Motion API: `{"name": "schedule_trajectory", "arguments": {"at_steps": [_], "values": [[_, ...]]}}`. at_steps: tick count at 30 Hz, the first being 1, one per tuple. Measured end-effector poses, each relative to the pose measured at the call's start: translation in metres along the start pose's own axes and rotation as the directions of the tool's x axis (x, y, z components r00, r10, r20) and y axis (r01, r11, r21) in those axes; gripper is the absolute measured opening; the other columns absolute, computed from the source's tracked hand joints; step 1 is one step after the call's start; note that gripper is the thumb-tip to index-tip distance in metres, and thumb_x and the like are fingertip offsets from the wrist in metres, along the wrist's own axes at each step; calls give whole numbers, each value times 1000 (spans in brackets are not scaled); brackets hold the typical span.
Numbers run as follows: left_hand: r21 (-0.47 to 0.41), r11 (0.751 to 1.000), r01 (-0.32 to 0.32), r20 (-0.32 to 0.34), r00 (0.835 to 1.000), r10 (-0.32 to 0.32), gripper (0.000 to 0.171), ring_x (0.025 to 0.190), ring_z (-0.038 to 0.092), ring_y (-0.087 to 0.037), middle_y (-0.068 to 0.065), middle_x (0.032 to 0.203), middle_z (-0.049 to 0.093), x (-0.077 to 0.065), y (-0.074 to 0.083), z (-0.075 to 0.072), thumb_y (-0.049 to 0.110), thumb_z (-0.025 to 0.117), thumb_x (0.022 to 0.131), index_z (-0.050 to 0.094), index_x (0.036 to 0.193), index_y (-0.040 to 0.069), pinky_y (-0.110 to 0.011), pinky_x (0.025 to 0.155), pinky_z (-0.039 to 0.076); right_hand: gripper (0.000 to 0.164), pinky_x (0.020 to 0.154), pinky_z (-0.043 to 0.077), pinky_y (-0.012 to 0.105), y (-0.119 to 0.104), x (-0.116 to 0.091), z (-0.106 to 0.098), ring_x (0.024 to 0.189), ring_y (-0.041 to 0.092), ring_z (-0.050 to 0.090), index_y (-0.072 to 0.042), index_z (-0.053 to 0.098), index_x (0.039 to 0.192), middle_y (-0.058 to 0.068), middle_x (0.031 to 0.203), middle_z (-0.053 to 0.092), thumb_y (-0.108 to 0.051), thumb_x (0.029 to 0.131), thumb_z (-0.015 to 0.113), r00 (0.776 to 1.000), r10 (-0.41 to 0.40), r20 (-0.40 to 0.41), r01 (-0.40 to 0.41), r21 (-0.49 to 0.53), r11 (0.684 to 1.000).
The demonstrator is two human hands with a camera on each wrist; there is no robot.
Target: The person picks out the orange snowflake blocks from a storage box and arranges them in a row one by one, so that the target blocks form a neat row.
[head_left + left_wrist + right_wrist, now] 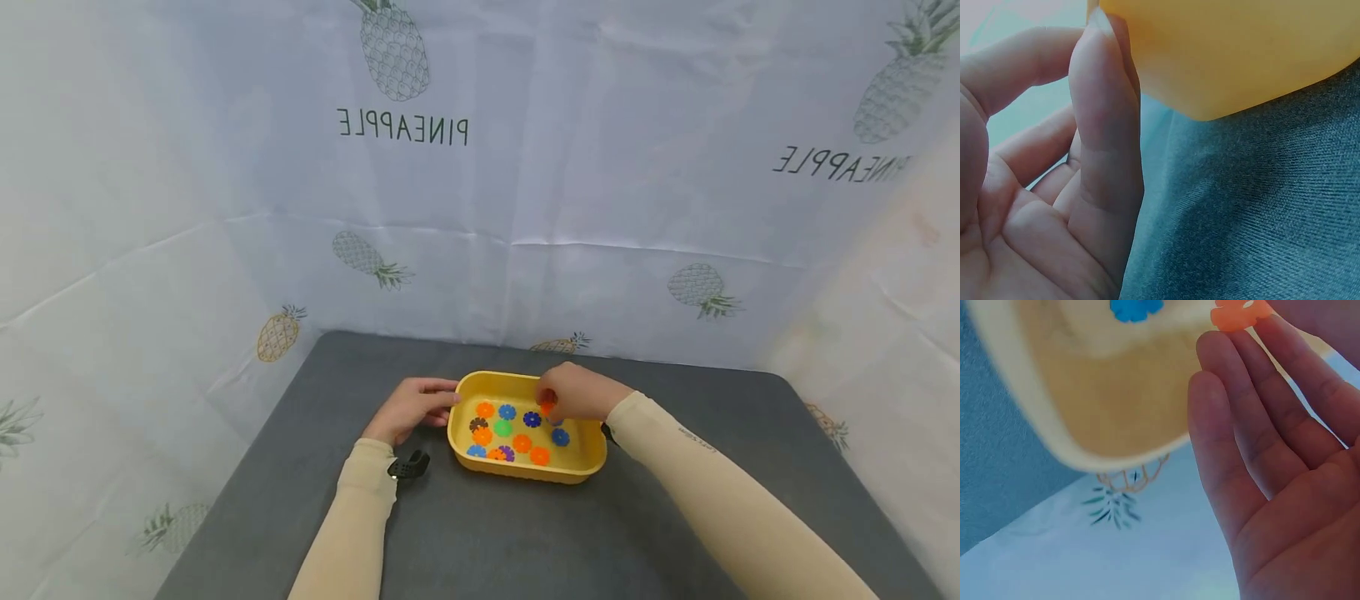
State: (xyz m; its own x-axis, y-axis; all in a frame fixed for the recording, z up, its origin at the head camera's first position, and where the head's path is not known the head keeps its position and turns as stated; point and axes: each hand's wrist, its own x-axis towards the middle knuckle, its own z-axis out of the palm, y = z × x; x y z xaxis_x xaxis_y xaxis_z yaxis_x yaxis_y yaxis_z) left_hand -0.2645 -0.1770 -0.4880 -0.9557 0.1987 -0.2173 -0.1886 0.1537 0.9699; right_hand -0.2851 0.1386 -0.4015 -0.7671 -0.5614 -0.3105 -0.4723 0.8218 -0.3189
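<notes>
Orange snowflake disc [548,409] is resting between the thumb and fingertips of the right hand [579,392], which is pinching it nearly closed, over the right part of a yellow plastic bin [517,473]. In the right wrist view the other fingers are extending fairly straight beside the pinch, and a blue disc [1136,309] is lying in the bin, apart from the held one. The left hand [411,410] is curving thumb and fingers against the bin's left end, gripping it near the rim.

Inside the bin, more notched discs are lying spread over the floor: a green disc [502,427] near the middle of the group, a dark blue disc [532,419] to its right, a brown disc [478,424] to its left, and a purple disc [507,453] partly overlapping an orange one at the near side. The bin is standing on a dark grey counter [465,542]. A black wristband [408,465] is circling the left wrist, and a pale curtain [540,183] printed with pineapples is hanging behind.
</notes>
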Motion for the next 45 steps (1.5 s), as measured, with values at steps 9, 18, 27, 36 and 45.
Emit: {"name": "schedule_trajectory", "arguments": {"at_steps": [9,18,27,36,45], "values": [[1,1000,-1,21,1000,1,50,77,72,-16,-13,118,79,5,-4,-3,30,84,96,72,141,9,-28,75,65,26,96,61,41,30,-38,-5,103,20,64,-11,80,121,0,115,72,-13,96,83,983,24,-182,2,139,990],[1,1000,29,24,999,-29,51,77,71,-14,-10,117,78,7,-6,-2,32,83,97,72,142,10,-27,75,65,31,94,63,41,64,-62,7,107,21,67,-13,79,126,0,118,72,-14,95,84,944,101,-313,-5,293,956],[3,1000,21,36,999,-21,54,77,68,-14,-10,114,77,5,-6,-3,32,82,98,69,145,8,-25,76,64,32,101,62,50,95,-86,26,112,24,70,-15,78,128,4,125,72,-17,96,83,889,215,-404,-33,413,910],[-3,1000,22,31,999,-22,59,77,68,-14,-9,116,78,3,-12,-6,32,83,97,66,148,6,-25,76,64,29,96,63,46,121,-84,62,104,20,68,-16,80,124,5,122,74,-18,95,84,879,279,-388,-65,482,874],[-27,999,28,50,998,-26,61,81,71,-13,-10,126,76,4,-10,-6,31,81,99,62,151,5,-25,79,64,28,90,61,38,133,-74,74,101,20,65,-16,81,121,5,118,74,-14,93,85,896,304,-322,-104,514,852]]}}
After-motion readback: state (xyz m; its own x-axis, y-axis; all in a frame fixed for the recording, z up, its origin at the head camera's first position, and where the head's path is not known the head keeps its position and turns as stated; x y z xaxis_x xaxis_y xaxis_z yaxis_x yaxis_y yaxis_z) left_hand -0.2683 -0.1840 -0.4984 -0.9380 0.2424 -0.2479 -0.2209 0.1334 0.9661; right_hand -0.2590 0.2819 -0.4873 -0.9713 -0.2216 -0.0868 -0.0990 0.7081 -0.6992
